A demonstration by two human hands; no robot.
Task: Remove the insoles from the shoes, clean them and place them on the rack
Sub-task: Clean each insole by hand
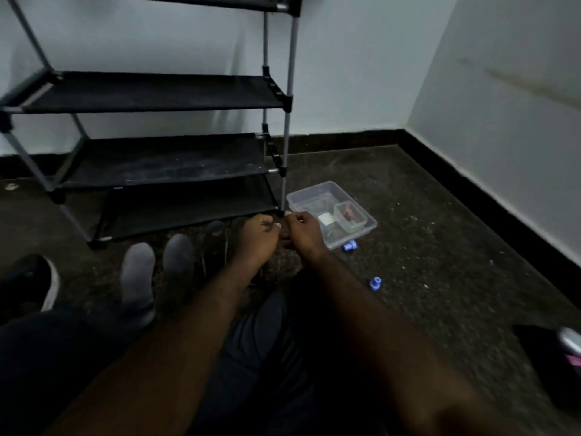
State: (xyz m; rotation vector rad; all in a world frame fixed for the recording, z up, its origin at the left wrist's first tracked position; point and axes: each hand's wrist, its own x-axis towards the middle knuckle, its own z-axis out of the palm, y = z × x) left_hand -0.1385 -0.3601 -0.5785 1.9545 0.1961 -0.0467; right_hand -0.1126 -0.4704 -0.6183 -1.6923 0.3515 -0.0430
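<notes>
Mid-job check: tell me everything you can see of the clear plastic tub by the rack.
The clear plastic tub sits upright and lidless on the dark floor, beside the rack's front right leg. Rectangular, translucent, rounded corners. Inside: a smaller clear container with something reddish, and a white block. The right hand overlaps its near edge; contact unclear.

1. One rack (151,96), four dark shelves showing.
2. Two grey insoles (137,278) (178,256) before the rack.
3. One clear tub (330,196) right of the rack.
4. Two blue caps (350,246) (375,283) near the tub.
5. Two hands (256,239) (305,231).
</notes>
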